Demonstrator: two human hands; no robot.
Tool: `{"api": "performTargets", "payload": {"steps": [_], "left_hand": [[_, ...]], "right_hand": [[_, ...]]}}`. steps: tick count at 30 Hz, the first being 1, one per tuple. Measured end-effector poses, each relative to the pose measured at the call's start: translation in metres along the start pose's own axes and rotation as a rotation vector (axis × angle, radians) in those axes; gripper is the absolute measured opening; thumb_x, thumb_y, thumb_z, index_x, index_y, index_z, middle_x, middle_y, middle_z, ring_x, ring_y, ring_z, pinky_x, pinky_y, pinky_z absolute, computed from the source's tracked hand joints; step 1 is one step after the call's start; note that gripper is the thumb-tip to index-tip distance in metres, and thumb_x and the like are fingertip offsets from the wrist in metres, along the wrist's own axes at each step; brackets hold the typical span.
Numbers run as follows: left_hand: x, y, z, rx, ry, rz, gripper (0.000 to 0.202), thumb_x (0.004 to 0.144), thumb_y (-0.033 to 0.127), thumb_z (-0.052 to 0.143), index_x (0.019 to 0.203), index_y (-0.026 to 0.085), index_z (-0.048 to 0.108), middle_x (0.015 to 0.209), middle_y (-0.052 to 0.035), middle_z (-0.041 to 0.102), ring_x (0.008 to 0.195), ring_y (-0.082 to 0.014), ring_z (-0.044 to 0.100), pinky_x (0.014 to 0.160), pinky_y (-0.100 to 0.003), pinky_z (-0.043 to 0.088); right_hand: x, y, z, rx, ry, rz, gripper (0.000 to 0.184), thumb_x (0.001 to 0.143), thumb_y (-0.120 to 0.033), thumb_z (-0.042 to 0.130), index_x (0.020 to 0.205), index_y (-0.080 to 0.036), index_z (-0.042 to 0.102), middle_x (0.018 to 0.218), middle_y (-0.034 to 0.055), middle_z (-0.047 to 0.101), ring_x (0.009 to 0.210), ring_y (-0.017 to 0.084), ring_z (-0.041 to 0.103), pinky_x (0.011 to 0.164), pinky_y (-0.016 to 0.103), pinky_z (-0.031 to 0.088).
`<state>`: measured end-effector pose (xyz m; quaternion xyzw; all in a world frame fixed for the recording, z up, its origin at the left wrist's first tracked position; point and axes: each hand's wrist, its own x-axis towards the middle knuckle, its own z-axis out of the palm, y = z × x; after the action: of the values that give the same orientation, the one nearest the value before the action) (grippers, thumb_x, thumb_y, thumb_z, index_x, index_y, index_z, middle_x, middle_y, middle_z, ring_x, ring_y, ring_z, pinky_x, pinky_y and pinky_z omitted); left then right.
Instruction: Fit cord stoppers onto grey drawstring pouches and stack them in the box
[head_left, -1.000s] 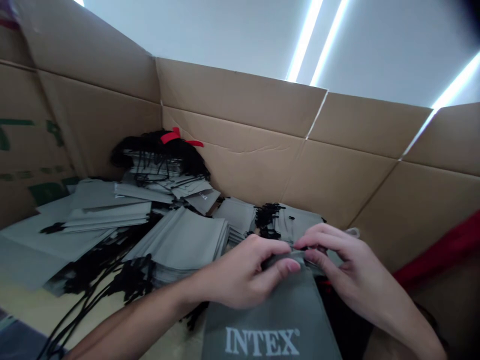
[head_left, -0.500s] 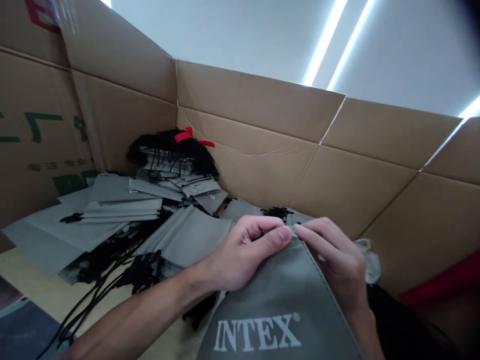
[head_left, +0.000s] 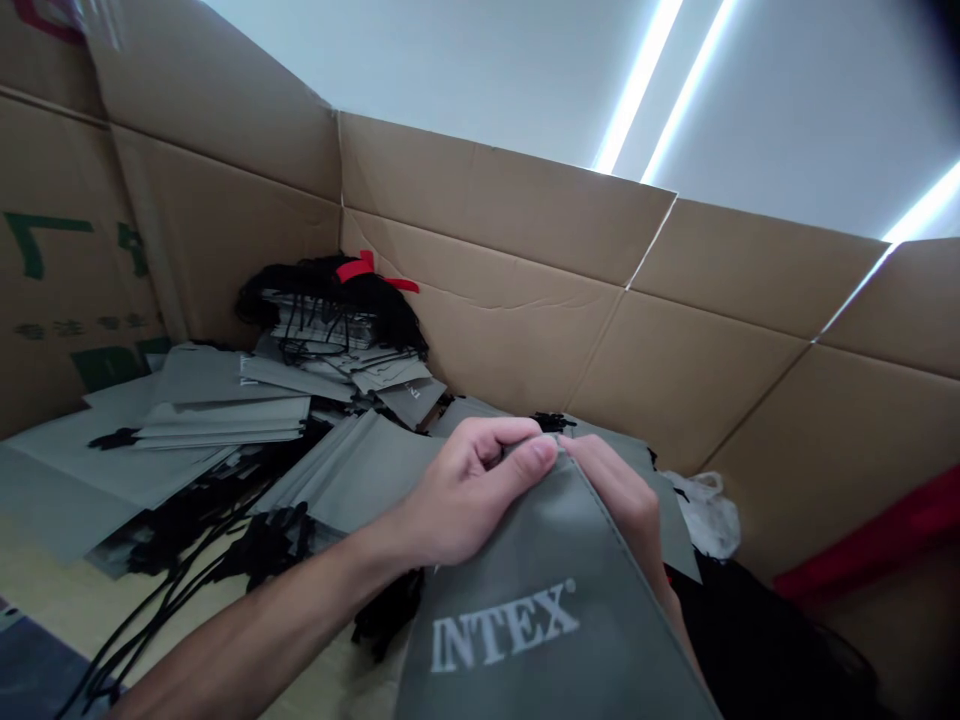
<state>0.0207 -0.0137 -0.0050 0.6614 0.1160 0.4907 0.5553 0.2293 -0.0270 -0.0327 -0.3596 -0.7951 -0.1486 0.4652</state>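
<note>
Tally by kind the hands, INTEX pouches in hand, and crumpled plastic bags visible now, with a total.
Hands: 2 (left hand, right hand)
Held grey INTEX pouch: 1
Crumpled plastic bag: 1
Total: 4
The piled grey pouches overlap too much to count, so they are left out.

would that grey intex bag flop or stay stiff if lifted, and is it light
The grey bag would probably flop: it curves below the top edge, where the left hand pinches it. It is likely light for its size, as the similar bags piled to its left look thin and flat.
</note>
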Motion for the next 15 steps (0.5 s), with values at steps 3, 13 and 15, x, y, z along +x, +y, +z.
{"api": "performTargets", "payload": {"steps": [3,13,15], "left_hand": [[0.000,0.006,-0.007,0.338,0.085,0.160,0.051,0.113,0.048,0.063,0.074,0.018,0.049,0.073,0.0046,0.040,0.068,-0.0097,0.036,0.061,-0.024,0.029],[-0.007,0.014,-0.004,0.672,-0.067,0.151,0.044,0.114,0.039,0.061,0.075,0.019,0.056,0.069,0.0041,0.050,0.066,-0.0121,0.041,0.068,-0.032,0.032],[-0.018,0.008,0.010,0.686,0.156,0.151,0.046,0.108,0.054,0.065,0.078,0.020,0.060,0.073,-0.0008,0.058,0.071,-0.0171,0.050,0.071,-0.036,0.038]], "right_hand": [[0.000,0.003,-0.017,0.229,-0.116,0.368,0.038,0.117,-0.049,0.057,0.107,-0.022,0.082,0.096,0.0073,0.083,0.083,0.021,0.078,0.066,0.027,0.058],[0.000,-0.025,-0.024,0.614,-0.249,0.548,0.038,0.103,-0.060,0.077,0.100,-0.021,0.081,0.077,0.0025,0.076,0.059,0.014,0.065,0.051,0.019,0.052],[-0.001,-0.025,-0.026,0.510,-0.211,0.569,0.040,0.102,-0.058,0.078,0.085,-0.021,0.076,0.069,0.0010,0.071,0.055,0.014,0.060,0.047,0.019,0.047]]}}
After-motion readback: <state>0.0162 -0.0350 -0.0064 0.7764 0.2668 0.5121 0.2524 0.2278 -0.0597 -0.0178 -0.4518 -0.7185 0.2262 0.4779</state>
